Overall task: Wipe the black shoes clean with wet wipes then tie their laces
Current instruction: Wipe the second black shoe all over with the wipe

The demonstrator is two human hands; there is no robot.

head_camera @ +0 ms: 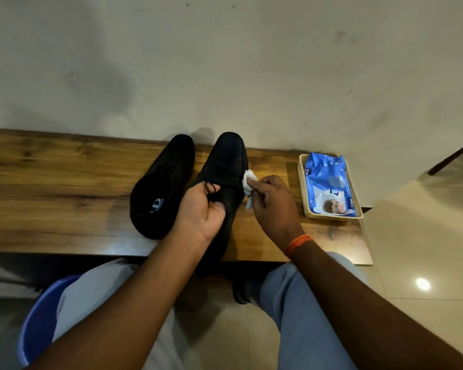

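Two black lace-up shoes stand side by side on a wooden bench [51, 188], toes toward the wall. The left shoe [162, 182] stands free, its insole label showing. My left hand [201, 209] grips the right shoe [226, 161] at its opening, with a loose lace looped over the fingers. My right hand [271, 206] holds a crumpled white wet wipe [248, 182] pressed against the right side of that shoe. The heel of the right shoe is hidden behind my left hand and forearm.
A beige tray [304, 188] with a blue pack of wet wipes [328, 180] sits at the bench's right end. A blue bucket [38, 324] stands on the floor at lower left, beside my knee. The wall rises right behind the bench.
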